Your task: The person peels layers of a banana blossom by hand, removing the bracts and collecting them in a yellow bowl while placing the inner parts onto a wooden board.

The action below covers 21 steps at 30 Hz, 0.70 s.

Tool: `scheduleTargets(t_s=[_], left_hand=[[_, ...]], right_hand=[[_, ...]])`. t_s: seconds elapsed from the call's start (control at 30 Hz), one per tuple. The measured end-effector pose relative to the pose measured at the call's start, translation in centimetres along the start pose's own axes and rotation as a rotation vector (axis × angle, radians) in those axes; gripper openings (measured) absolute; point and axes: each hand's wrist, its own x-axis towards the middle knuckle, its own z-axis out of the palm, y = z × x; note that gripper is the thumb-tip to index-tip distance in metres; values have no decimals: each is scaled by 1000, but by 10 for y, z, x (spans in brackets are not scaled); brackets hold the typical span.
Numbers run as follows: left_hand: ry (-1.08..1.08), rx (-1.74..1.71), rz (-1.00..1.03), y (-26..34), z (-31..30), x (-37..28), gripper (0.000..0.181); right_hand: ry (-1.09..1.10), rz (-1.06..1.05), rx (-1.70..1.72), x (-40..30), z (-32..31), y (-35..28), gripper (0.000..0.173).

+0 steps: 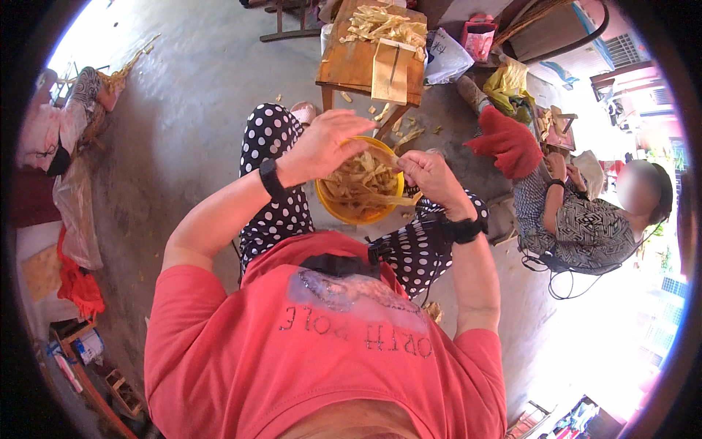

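Observation:
Between my knees stands a round yellow basin point(323, 204) holding a heap of pale, husk-like dried strips point(359, 175). Over its far left rim my left hand point(334, 141) is spread, fingers stretched out and thumb apart, with nothing plainly gripped. My right hand point(430, 174) is at the basin's right rim, fingertips pinched on a thin pale strip point(384, 156) that reaches back towards my left hand. Whether the strip touches my left thumb is unclear. A longer strip point(403, 200) hangs over the near right rim, below my right hand.
Ahead is a wooden stool point(343, 63) bearing a pile of strips point(386, 24) and a small slotted wooden board point(390, 71). Scraps point(408, 137) litter the concrete floor. A seated person point(592, 230) works at right, near a red cloth point(507, 144). Another person point(82, 110) is at far left.

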Motion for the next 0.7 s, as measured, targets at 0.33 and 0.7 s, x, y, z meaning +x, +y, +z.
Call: scheduleTargets(t_s=[0.33, 0.7], left_hand=[[-856, -838, -443, 24, -8, 11, 19], [-362, -1651, -685, 34, 16, -15, 22]], right_hand=[[-132, -15, 176, -5, -7, -26, 26], [-38, 71, 571, -1, 18, 2, 24]])
